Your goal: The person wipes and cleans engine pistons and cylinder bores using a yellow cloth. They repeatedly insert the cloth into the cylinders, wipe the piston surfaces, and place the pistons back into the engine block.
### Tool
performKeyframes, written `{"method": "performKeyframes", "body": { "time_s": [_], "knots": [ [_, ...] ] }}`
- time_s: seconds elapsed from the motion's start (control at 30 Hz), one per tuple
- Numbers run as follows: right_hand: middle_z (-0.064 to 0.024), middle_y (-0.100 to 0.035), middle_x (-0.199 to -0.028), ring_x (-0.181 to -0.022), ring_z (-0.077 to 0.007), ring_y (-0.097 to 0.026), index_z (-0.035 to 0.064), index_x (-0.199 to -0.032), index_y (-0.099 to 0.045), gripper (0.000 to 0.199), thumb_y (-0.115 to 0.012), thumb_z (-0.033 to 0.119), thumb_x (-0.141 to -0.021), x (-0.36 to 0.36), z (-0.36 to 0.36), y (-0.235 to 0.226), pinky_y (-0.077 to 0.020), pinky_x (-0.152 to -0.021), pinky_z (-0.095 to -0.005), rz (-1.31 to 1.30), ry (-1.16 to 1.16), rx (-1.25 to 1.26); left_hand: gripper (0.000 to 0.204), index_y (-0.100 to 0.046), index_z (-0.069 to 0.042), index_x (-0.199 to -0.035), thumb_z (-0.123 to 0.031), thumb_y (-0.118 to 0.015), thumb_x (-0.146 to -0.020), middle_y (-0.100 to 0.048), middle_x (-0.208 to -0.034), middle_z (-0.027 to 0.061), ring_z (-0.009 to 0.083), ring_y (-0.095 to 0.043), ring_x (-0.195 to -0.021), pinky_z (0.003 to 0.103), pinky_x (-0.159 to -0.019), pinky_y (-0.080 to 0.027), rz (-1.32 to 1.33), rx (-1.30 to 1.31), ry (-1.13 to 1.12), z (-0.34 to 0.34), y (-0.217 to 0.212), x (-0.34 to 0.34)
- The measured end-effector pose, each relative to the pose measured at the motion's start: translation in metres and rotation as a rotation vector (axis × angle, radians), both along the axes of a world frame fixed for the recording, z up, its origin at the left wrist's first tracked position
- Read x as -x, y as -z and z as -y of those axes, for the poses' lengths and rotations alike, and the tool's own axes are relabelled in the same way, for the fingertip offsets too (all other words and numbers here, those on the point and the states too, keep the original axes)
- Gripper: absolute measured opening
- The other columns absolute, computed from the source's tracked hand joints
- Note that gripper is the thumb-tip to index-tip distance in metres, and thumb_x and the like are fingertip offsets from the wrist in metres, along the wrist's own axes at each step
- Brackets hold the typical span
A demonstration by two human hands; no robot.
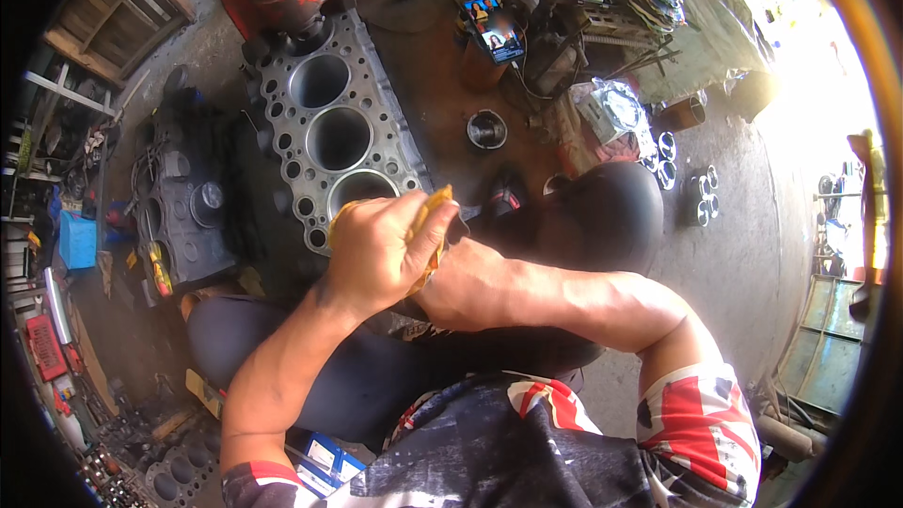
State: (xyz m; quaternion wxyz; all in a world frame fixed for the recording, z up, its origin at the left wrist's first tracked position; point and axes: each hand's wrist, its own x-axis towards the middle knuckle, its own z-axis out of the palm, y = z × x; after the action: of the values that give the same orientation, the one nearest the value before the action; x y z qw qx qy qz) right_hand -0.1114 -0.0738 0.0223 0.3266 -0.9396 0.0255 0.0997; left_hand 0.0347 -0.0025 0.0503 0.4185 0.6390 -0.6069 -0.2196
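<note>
Over the near end of the grey engine block (329,127), my left hand (381,249) is closed around a yellow cloth (435,226). My right hand (461,287) sits just beneath, mostly hidden, so I cannot tell its grip.

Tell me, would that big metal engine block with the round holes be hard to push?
Probably very hard. The engine block looks like thick solid metal, so it is likely heavy for its size. It lies flat and wide on the floor, so it should not tip or roll. Its pale top looks smooth, maybe a little slippery.
</note>
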Motion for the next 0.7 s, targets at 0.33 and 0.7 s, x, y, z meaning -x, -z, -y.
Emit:
{"method": "performKeyframes", "body": {
  "time_s": [0.33, 0.7],
  "knots": [
    [-0.0246, -0.075, -0.097, -0.092, -0.0414, -0.076, -0.0041, -0.099, -0.073, 0.023, -0.066, 0.009, -0.081, -0.039, 0.071, -0.072, -0.0632, -0.079, -0.0481, -0.134, 0.343, 0.284, 0.035, -0.064, -0.002, -0.103, -0.029, -0.047, -0.116, -0.06, -0.064, 0.0027, 0.0122, -0.06, -0.051, 0.029, -0.05, -0.047, 0.036, 0.345, -0.369, -0.014, -0.004, -0.077],
    [-0.0266, -0.073, -0.089, -0.07, -0.0322, -0.075, -0.0082, -0.097, -0.074, 0.025, -0.059, 0.005, -0.082, -0.223, 0.166, -0.067, -0.0599, -0.059, -0.0434, -0.543, 0.117, 0.513, 0.079, -0.053, -0.001, -0.153, -0.063, -0.051, -0.104, -0.046, -0.162, 0.0236, 0.039, -0.034, -0.157, 0.055, -0.131, -0.018, 0.675, -0.055, -0.28, 0.006, 0.118, -0.084]
  ]
}}
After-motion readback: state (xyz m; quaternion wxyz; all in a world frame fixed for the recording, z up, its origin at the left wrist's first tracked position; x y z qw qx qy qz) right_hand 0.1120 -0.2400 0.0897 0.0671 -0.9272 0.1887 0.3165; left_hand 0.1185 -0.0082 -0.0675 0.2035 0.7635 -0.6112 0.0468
